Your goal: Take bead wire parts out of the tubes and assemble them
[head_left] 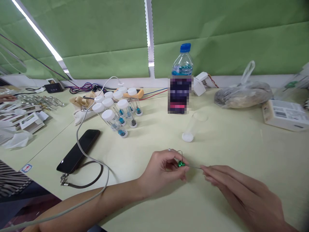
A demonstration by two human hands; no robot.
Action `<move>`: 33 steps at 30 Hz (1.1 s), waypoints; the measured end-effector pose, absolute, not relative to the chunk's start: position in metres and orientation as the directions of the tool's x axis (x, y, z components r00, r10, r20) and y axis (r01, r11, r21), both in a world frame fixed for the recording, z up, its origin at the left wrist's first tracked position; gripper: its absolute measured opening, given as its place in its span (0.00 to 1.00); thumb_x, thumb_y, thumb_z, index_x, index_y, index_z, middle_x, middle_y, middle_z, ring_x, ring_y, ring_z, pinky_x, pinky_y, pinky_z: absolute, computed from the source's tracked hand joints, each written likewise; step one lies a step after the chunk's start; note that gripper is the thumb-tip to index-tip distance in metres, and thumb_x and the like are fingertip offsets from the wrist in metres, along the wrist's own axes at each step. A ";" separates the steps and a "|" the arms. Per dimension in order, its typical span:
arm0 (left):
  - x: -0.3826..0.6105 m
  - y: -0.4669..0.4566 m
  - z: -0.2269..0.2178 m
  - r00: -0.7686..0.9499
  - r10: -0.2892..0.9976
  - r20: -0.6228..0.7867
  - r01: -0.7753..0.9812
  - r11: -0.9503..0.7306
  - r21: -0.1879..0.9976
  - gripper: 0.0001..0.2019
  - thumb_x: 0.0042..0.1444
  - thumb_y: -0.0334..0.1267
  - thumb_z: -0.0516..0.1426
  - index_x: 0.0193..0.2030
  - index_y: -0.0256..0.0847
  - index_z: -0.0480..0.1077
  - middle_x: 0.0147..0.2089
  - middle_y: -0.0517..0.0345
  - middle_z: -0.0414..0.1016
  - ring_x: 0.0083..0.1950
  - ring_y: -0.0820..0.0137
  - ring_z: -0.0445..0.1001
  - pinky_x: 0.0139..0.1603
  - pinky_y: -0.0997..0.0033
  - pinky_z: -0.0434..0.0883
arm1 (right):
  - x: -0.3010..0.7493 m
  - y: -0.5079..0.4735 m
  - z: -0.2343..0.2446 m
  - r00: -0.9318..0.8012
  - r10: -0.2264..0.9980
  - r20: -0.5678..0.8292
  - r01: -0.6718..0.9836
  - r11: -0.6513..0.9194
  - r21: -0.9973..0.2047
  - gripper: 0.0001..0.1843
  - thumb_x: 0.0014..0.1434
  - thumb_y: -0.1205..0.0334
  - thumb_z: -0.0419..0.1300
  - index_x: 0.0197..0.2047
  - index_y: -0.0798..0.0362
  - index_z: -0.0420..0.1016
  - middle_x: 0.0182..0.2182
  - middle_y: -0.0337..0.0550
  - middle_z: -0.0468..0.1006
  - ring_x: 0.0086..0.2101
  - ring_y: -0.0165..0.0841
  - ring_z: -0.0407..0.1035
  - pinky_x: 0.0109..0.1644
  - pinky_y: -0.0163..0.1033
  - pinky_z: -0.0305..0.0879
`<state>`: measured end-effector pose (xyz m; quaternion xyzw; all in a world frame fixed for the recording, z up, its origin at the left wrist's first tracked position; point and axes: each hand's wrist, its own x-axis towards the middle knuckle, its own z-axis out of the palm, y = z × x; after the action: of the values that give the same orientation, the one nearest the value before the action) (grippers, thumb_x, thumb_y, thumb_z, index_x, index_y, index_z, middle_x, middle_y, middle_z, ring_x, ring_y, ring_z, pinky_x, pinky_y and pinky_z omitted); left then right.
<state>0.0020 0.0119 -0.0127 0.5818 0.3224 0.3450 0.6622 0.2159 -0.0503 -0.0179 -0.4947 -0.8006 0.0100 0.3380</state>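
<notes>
Over the table, my left hand (pixel 163 170) pinches a small shiny green piece (pixel 181 164) between thumb and fingers. A thin curved wire stands up from that piece beside my fingertips. My right hand (pixel 243 193) is closed, its fingertips pinching a thin straight wire (pixel 194 167) that runs across to the green piece. Just beyond my hands, an uncapped clear tube (pixel 196 124) with a white base stands on the table. Farther left is a group of clear tubes with white caps (pixel 108 115), most with small blue pieces inside and one with a dark piece.
A black phone (pixel 78 151) with a strap lies left, crossed by a white cable (pixel 80 145). A bottle (pixel 182 64) stands behind, partly pixelated. At right are a plastic bag (pixel 243 95) and a white box (pixel 286 114). Another person's hand (pixel 7 98) shows far left.
</notes>
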 end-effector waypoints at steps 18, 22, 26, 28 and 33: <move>0.002 0.009 -0.011 0.574 0.819 0.016 -0.067 0.028 0.997 0.07 0.54 0.36 0.61 0.36 0.34 0.74 0.34 0.55 0.70 0.28 0.73 0.76 0.32 0.73 0.75 | 0.216 -0.055 -0.028 -0.018 0.923 0.384 0.798 0.244 -0.551 0.15 0.62 0.55 0.49 0.39 0.42 0.78 0.36 0.41 0.82 0.29 0.35 0.78 0.21 0.32 0.72; 0.002 0.009 -0.012 0.568 0.823 0.028 -0.071 0.014 0.997 0.06 0.54 0.35 0.61 0.36 0.34 0.74 0.34 0.55 0.70 0.28 0.73 0.76 0.32 0.73 0.76 | 0.213 -0.053 -0.023 -0.081 0.931 0.355 0.763 0.287 -0.579 0.20 0.64 0.59 0.44 0.37 0.43 0.78 0.33 0.40 0.82 0.27 0.33 0.77 0.22 0.32 0.72; 0.002 0.010 -0.013 0.570 0.821 0.037 -0.069 0.002 0.998 0.07 0.54 0.36 0.61 0.36 0.34 0.75 0.36 0.54 0.71 0.28 0.73 0.76 0.32 0.73 0.76 | 0.213 -0.049 -0.017 -0.237 0.903 0.358 0.784 0.395 -0.479 0.15 0.63 0.63 0.48 0.41 0.45 0.77 0.33 0.38 0.81 0.27 0.30 0.76 0.27 0.30 0.71; 0.002 0.009 -0.013 0.573 0.818 0.043 -0.059 -0.012 0.998 0.07 0.54 0.36 0.61 0.37 0.34 0.75 0.36 0.53 0.71 0.29 0.72 0.76 0.32 0.73 0.76 | 0.214 -0.049 -0.018 -0.268 0.892 0.364 0.774 0.424 -0.470 0.14 0.64 0.64 0.48 0.42 0.46 0.75 0.31 0.36 0.80 0.24 0.27 0.75 0.27 0.30 0.69; 0.002 0.008 -0.011 0.582 0.810 0.064 -0.035 -0.053 0.998 0.07 0.54 0.34 0.60 0.37 0.33 0.75 0.35 0.52 0.72 0.29 0.73 0.75 0.32 0.73 0.75 | 0.213 -0.049 -0.019 -0.290 0.895 0.338 0.744 0.433 -0.509 0.14 0.65 0.64 0.46 0.46 0.45 0.70 0.23 0.33 0.74 0.20 0.27 0.71 0.23 0.30 0.65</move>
<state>0.0017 0.0078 -0.0110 0.6397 0.3028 0.3422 0.6180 0.2135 -0.0493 -0.0189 -0.5170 -0.7928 0.1278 0.2965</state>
